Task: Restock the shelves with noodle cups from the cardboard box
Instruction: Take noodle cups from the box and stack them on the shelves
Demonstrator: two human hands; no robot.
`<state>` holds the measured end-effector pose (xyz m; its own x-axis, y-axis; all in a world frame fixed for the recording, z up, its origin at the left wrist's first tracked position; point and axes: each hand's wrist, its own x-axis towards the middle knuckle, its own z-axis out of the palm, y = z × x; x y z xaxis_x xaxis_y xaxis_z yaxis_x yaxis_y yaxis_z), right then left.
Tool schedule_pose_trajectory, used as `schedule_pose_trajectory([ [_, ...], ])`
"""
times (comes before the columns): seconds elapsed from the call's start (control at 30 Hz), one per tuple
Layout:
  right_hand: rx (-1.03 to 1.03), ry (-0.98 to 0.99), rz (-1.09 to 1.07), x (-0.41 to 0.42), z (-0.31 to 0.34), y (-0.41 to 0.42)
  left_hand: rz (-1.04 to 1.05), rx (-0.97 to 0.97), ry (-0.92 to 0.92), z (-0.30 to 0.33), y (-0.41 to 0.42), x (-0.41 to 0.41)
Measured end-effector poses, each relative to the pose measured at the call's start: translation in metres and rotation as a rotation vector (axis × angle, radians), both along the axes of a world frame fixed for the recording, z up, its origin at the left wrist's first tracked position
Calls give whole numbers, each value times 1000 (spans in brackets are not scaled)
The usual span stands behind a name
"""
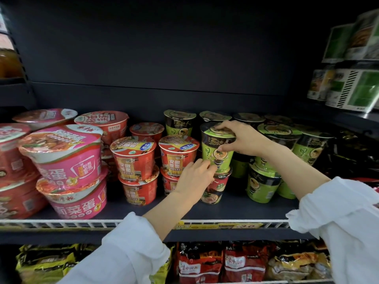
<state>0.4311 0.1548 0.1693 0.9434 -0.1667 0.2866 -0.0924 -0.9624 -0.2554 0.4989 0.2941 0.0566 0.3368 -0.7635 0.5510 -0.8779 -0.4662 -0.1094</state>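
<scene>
A green and black noodle cup [215, 149] stands on top of a red and black cup [214, 189] on the dark shelf [235, 210]. My right hand [242, 140] grips the green cup from above, fingers over its lid and thumb on its side. My left hand [196, 177] holds the green cup's lower edge where the two cups meet. More green cups [264, 181] stand stacked to the right and behind. The cardboard box is out of view.
Red cups [136, 158] stacked in twos stand just left of my hands, with pink bowls [67, 152] further left. A white wire rail [61, 223] with a yellow price tag [221, 226] edges the shelf front. Noodle packets [221, 263] fill the shelf below; green boxes [352, 89] sit upper right.
</scene>
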Motion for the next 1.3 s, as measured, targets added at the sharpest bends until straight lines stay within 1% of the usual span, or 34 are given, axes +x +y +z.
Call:
schedule_pose_trajectory([
  [0.1, 51, -39, 10, 2, -4, 0, -3, -19, 72, 3, 3, -4],
  [0.13, 67, -44, 11, 3, -7, -1, 6, 4, 84, 4, 2, -5],
  [0.3, 56, -60, 27, 1, -10, -2, 61, -9, 115, 5, -1, -10],
  [0.37, 78, -38, 43, 0, -9, -4, 62, -15, 147, 4, -1, -11],
  [0.47, 243, -21, 83, -6, -4, -9, -2, -47, 211, 3, -2, -16],
  [0.53, 263, -97, 74, -12, 3, -16, -75, -97, 228, 4, -4, -22],
  [0.6, 152, -193, 12, -20, 11, -30, -165, -165, 206, 6, -8, -28],
  [0.67, -4, -209, -72, -26, 17, -49, -234, -187, 205, 7, -20, -33],
  [0.7, -71, -175, -114, -29, 18, -59, -254, -189, 233, 7, -28, -34],
  [0.77, -186, -38, -187, -34, 18, -77, -259, -190, 321, 8, -49, -39],
  [0.83, -253, 96, -214, -38, 17, -90, -227, -202, 440, 11, -71, -44],
  [0.87, -253, 130, -211, -39, 17, -94, -194, -207, 487, 11, -82, -44],
  [0.93, -241, 149, -195, -41, 17, -100, -116, -235, 576, 11, -102, -42],
  [1.07, -307, 194, -156, -39, 19, -107, 19, -256, 740, 15, -129, -32],
  [1.13, -237, 161, -124, -35, 23, -110, 71, -231, 786, 16, -137, -26],
  [1.23, -40, 9, -119, -21, 31, -124, 118, -222, 845, 14, -150, -16],
  [1.3, -53, -30, -143, -6, 33, -140, 148, -223, 873, 14, -160, -12],
])
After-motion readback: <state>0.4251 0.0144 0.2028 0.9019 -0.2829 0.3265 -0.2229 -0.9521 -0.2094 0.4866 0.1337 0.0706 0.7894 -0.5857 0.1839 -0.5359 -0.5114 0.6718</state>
